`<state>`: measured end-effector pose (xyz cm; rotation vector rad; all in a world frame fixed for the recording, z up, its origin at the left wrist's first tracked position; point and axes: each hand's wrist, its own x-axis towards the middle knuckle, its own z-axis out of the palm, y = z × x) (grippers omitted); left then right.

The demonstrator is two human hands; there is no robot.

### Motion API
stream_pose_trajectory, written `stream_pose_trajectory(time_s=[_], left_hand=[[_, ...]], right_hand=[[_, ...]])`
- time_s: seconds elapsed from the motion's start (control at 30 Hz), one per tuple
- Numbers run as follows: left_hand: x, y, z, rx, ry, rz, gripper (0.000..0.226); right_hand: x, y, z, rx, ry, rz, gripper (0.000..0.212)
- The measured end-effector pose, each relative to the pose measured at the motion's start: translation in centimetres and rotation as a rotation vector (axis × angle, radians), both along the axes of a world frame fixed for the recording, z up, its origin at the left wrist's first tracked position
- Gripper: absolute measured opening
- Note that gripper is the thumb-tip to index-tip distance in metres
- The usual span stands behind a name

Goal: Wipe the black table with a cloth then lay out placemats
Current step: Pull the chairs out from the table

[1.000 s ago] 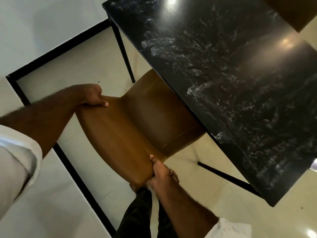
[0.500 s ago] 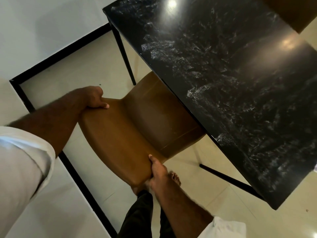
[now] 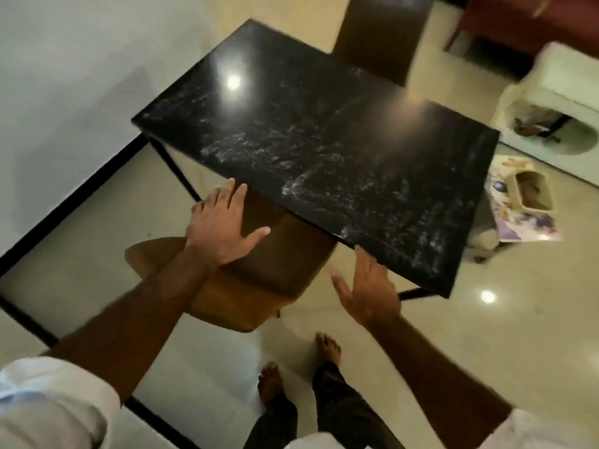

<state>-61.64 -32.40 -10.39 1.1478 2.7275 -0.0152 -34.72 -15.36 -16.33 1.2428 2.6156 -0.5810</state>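
The black table point(image 3: 324, 140) with a streaky, glossy top fills the middle of the view. My left hand point(image 3: 223, 228) hovers open with fingers spread above the brown chair point(image 3: 246, 286), which is pushed in under the table's near edge. My right hand point(image 3: 366, 286) is open too, palm facing left, its fingertips close to the table's near edge. Neither hand holds anything. A stack of patterned placemats point(image 3: 525, 218) lies on a low stool to the right of the table, with a beige holder point(image 3: 531, 192) on top. No cloth is visible.
A second dark chair point(image 3: 379, 34) stands at the table's far side. A white armchair point(image 3: 557, 102) and a red sofa point(image 3: 531, 21) are at the upper right. A white wall with a black skirting line runs along the left. My bare feet point(image 3: 272, 380) stand on glossy tile.
Both hands let go of the brown chair's backrest and lifted open. The view has pulled back and up, so the whole table and the placemats at the right are now seen.
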Motion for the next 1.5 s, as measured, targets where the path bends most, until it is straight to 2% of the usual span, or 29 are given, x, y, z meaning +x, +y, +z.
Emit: stream_pose_trajectory(time_s=[0.2, 0.37, 0.63, 0.83, 1.0, 1.2, 1.37, 1.5], left_hand=[[9.6, 11.3, 8.1, 0.135, 0.058, -0.274, 0.119], [19.0, 21.5, 13.6, 0.317, 0.146, -0.492, 0.121], [37.0, 37.6, 16.9, 0.534, 0.278, -0.743, 0.132], [48.5, 48.4, 15.5, 0.608, 0.296, -0.799, 0.136], [53.8, 56.1, 13.5, 0.610, 0.301, -0.833, 0.133], [56.4, 67.9, 9.9, 0.608, 0.259, -0.808, 0.138], [56.9, 79.0, 7.3, 0.565, 0.180, -0.745, 0.138], [56.4, 87.3, 6.6, 0.564, 0.189, -0.725, 0.133]], right_hand=[[9.4, 7.8, 9.2, 0.453, 0.143, -0.169, 0.097], [19.1, 14.5, 15.2, 0.623, 0.250, -0.341, 0.102], [38.4, 25.3, 20.1, 0.848, 0.277, -0.477, 0.111], [51.2, 33.1, 20.5, 0.868, 0.248, -0.546, 0.109], [57.0, 40.0, 19.2, 0.877, 0.239, -0.570, 0.110], [59.3, 51.6, 15.6, 0.826, 0.234, -0.539, 0.109], [59.0, 63.6, 13.6, 0.730, 0.222, -0.501, 0.110], [58.7, 72.3, 12.9, 0.732, 0.207, -0.436, 0.107]])
